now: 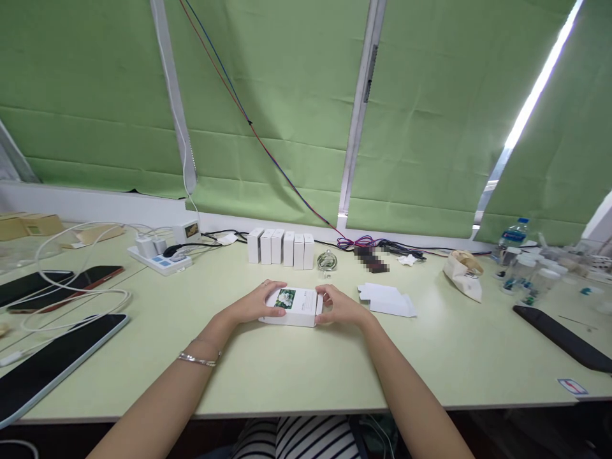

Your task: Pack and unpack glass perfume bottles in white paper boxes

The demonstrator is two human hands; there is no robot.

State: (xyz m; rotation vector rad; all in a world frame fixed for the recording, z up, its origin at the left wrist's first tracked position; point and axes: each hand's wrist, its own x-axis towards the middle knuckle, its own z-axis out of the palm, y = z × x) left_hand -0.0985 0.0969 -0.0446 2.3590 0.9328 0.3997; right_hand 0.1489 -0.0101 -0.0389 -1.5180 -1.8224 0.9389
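Observation:
A white cardboard box [299, 309] with a flower picture on its top lies flat on the table in front of me. My left hand [261, 303] grips its left end, thumb along the front and fingers over the back. At the right end, my right hand [337, 306] pinches the box by its end flap, thumb in front and fingers behind. Just behind the box sits a round clear glass object [327, 261]. A flattened white carton [387, 299] lies to the right of my right hand.
Several small white boxes [281, 248] stand in a row at the back. On the left are a power strip [160, 258], phones and a tablet [62, 357] with white cables. To the right lie a paper bag [463, 274], clear jars [540, 285], a water bottle [514, 237] and a black phone [564, 338].

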